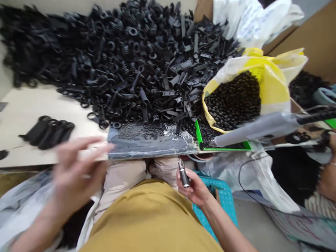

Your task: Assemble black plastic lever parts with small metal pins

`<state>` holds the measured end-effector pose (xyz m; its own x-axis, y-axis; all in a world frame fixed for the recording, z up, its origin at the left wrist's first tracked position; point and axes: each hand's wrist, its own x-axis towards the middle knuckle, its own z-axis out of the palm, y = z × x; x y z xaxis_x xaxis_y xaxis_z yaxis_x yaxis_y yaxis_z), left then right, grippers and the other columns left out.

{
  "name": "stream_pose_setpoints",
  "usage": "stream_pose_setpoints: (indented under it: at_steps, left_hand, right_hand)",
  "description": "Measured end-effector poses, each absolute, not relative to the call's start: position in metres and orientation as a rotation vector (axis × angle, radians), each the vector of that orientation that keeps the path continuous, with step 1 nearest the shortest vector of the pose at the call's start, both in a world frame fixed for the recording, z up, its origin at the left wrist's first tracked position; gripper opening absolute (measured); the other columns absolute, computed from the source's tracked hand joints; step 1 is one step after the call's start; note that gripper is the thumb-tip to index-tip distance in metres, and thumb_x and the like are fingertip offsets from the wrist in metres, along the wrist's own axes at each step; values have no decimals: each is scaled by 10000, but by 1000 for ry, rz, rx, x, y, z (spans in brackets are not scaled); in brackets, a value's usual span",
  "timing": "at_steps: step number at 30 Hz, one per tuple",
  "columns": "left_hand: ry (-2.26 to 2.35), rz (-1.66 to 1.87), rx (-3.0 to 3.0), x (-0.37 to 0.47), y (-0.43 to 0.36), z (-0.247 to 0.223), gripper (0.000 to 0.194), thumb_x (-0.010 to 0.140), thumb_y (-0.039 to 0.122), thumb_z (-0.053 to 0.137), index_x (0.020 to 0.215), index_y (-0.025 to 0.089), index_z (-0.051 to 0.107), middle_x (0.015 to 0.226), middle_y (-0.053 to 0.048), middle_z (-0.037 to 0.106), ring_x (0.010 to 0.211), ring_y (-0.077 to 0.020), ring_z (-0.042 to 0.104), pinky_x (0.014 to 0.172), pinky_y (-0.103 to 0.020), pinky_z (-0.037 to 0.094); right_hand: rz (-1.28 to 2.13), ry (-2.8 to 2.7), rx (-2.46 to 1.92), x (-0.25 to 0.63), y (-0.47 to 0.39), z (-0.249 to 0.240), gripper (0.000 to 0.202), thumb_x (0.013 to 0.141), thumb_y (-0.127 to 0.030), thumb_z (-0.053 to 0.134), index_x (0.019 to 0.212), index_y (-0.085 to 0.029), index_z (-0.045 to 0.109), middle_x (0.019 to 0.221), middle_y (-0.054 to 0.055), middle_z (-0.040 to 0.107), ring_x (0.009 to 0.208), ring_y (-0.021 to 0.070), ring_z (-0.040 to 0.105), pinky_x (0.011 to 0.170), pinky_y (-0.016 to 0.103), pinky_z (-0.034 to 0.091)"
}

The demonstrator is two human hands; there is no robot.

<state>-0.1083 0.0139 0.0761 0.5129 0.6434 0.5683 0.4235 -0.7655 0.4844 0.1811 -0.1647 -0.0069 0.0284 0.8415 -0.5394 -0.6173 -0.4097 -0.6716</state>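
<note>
My right hand (193,187) is closed around a small black cylindrical part (183,176) with a forked tip, held over my lap below the table edge. On the left, my left hand (81,164) is smeared by motion near the table's front edge; a whitish patch shows at its fingers, too blurred to identify. Beyond it, several black parts with ring ends (52,132) lie side by side on the pale tabletop (26,105). Small silver pins (170,131) and tiny dark pieces lie on a grey mat (147,148) at the front edge.
A large heap of black plastic parts (118,63) covers the back. To the right stand a yellow-white bag (275,84) of black beads, a green-edged tray (223,148) and a grey tool (257,129). A teal stool (225,196) is below. Another person's arm (328,178) shows at far right.
</note>
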Motion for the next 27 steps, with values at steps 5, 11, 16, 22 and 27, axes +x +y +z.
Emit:
stream_pose_setpoints:
  at_steps: [5,11,16,22,27]
  left_hand:
    - [548,914,2517,-52,-12,62,400,944,293,669,1338,323,601,1359,-74,634,1255,-277,566,1084,-465,454]
    - [820,604,1664,-45,-23,41,270,1008,399,555,1177,235,687,1101,-62,746,938,-195,716,814,-312,609]
    - [874,612,1600,-48,-20,34,423,984,339,581,1396,267,640,1361,-48,702,1215,-233,687,1071,-369,549]
    - [966,671,1731,-57,-12,39,374,994,327,592,1356,277,672,1294,-37,737,1148,-215,711,1026,-346,558]
    - [986,678,1850,-61,-10,45,273,977,324,635,1227,271,728,992,-22,754,879,-173,697,816,-287,558]
  right_hand:
    - [1815,-500,-1048,151,-117,4,504,696,-620,826,803,-182,600,586,-68,472,424,29,252,404,175,190]
    - [1326,-967,-1274,134,-92,10,389,838,-575,729,823,-203,615,707,-14,561,634,125,490,585,239,446]
    - [1048,-1199,-1355,127,-77,15,232,929,-446,651,977,-226,708,771,5,643,648,143,545,619,254,467]
    - [1025,-1069,-1379,128,-72,16,397,791,-410,836,1124,-265,675,851,14,721,626,142,587,573,246,486]
    - [1017,-939,-1336,148,-64,21,298,754,-441,866,930,-240,734,805,34,730,677,159,636,618,253,520]
